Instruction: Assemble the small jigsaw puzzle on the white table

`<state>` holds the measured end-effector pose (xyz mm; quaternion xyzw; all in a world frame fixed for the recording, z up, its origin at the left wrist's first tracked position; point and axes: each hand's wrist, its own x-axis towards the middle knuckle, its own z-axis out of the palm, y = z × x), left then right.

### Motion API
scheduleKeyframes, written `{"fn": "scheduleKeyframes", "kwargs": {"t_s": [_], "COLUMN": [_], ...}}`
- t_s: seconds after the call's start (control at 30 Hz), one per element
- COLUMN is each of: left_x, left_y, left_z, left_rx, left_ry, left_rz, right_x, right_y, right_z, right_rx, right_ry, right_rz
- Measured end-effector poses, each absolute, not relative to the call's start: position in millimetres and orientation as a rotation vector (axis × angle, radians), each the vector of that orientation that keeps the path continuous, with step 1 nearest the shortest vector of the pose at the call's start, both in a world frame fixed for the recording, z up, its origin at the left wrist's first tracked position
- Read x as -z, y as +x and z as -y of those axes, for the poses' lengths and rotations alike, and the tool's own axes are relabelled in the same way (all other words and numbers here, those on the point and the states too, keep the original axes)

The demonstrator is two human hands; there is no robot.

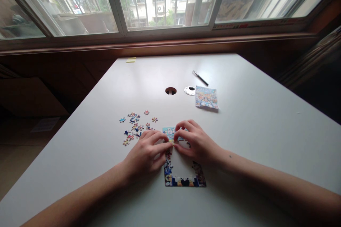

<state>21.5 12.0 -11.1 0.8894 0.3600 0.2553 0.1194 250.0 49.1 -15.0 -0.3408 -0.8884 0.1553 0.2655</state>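
Both hands are low on the white table (253,120), and they meet over a small jigsaw puzzle (183,170) which is partly made: the coloured border is joined, and the middle is open so that the table shows through. The left hand (147,154) lies palm down at the upper left side of the puzzle, its fingers curled, and its fingertips press on the left border near the top. The right hand (195,142) lies palm down at the upper right side, with bent fingers which point to the left. The fingertips of the two hands come together, nearly touching, at the upper left part of the frame, and a very small piece seems to be pinched there, but it is too small to tell which hand holds it. So neither hand is spread flat; both are half closed on the puzzle's edge. To the left of the left hand, a group of loose puzzle pieces (134,126) is scattered on the table, near but apart from the frame. Further away, beyond the hands, lies a small printed picture sheet (206,97), flat on the table. Just beside it on the left is a round silver cap (189,90), and next to that is a round cable hole (171,91) in the table. A pen (200,78) lies behind them, and a yellow sticky note (130,60) is at the far edge.
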Motion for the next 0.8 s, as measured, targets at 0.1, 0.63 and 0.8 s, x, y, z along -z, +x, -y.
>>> {"fn": "scheduleKeyframes", "kwargs": {"t_s": [0.1,0.63,0.8], "left_x": [11.6,14.0,14.0], "left_y": [21.8,21.2,21.4], "left_z": [-11.5,-10.9,-11.4], "left_rx": [-0.740,-0.734,-0.733], "left_ry": [2.604,2.632,2.648], "left_rz": [-1.053,-1.057,-1.052], "right_x": [13.2,11.7,10.7], "right_y": [249.6,251.5,250.9], "right_z": [-47.5,-46.9,-47.6], "right_rx": [-0.344,-0.223,-0.263], "right_ry": [-0.886,-0.792,-0.785], "right_rz": [2.441,2.528,2.542]}}
